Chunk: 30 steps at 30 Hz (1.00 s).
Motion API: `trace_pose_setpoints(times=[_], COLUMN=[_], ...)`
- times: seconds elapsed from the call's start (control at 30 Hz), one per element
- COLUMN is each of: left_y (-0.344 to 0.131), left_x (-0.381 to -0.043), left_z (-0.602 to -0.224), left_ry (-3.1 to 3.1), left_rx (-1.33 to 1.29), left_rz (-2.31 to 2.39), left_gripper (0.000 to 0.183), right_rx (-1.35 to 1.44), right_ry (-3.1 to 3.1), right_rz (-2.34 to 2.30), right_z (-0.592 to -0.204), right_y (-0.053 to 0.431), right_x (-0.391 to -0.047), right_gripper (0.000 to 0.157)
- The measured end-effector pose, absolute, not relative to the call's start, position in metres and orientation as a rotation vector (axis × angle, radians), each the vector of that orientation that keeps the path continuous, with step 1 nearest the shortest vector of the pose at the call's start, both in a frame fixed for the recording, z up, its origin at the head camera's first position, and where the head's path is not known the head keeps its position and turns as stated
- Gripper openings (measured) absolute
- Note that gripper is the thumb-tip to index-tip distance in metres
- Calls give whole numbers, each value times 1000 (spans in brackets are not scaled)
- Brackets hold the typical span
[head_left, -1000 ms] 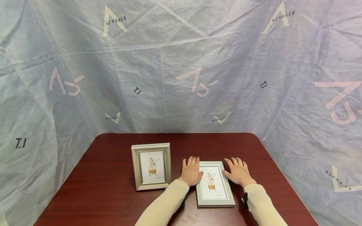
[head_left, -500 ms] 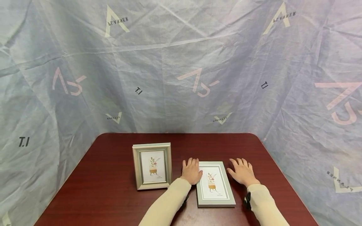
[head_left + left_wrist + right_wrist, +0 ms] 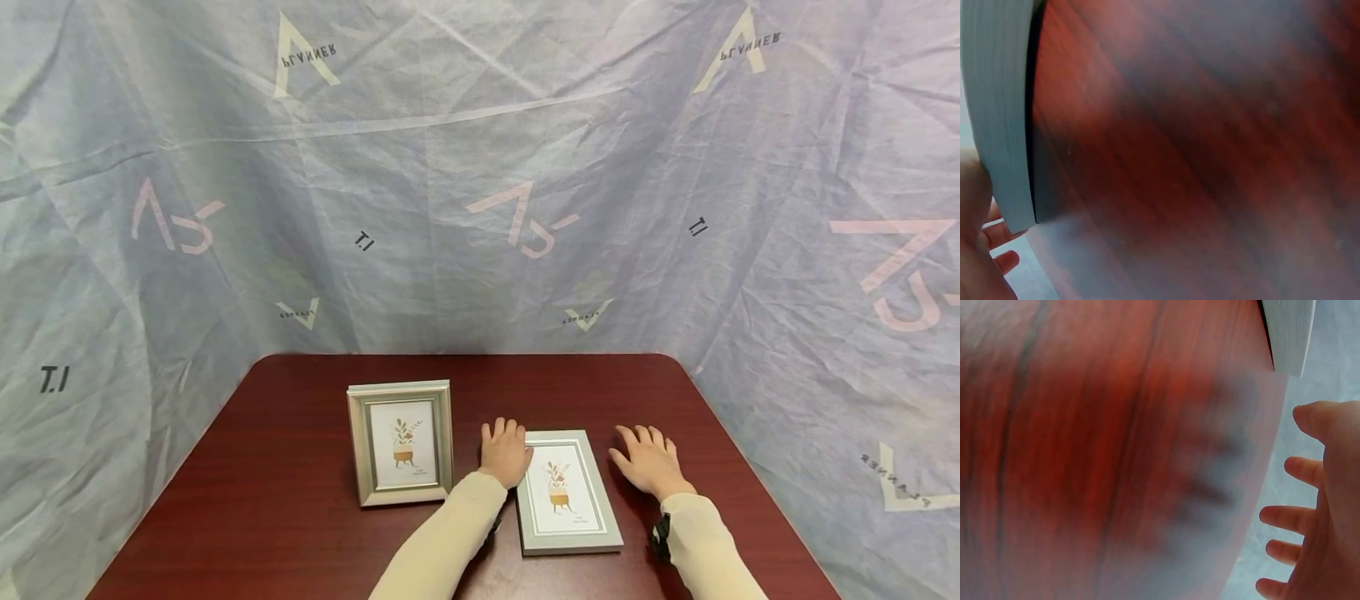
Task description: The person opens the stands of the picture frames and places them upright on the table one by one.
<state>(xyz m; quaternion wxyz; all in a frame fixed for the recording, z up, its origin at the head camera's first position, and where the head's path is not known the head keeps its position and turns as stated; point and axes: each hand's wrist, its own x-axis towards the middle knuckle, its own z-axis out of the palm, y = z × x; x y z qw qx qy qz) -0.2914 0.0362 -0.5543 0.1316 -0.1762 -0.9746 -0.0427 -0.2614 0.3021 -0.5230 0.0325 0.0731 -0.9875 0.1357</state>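
A picture frame [image 3: 609, 500] with a pale grey-white border and a potted-plant print lies face up on the dark red table. My left hand [image 3: 504, 454] rests at its upper left edge, the thumb over the border and the fingers pointing away from me. In the left wrist view, fingertips [image 3: 1007, 259] show beside the end of the frame's grey side [image 3: 1000, 106]. My right hand [image 3: 651, 462] is off to the right of the frame, apart from it, fingers spread and relaxed. The right wrist view shows that hand [image 3: 1335, 506] holding nothing, with a frame corner [image 3: 1291, 337] above the thumb.
To the left, a second picture frame [image 3: 360, 450], silver-gold with a similar print, stands upright, close to my left forearm. The table [image 3: 300, 542] has rounded far corners. A printed grey cloth [image 3: 420, 183] hangs behind it and along both sides.
My right hand has left the flat frame's right edge and moved rightward. The flat frame has shifted slightly toward me and left, with my left hand staying at its edge.
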Motion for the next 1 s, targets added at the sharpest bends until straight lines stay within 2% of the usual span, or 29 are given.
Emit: trace_pose_setpoints(times=[1.0], left_y=[31], left_x=[-282], left_z=[-538], left_ry=[-2803], left_rx=[-509], left_rz=[-14], left_gripper=[30], right_rx=[254], right_ry=[-3001], right_rz=[360], right_z=[-514], right_y=[299], right_x=[-257], right_gripper=[51])
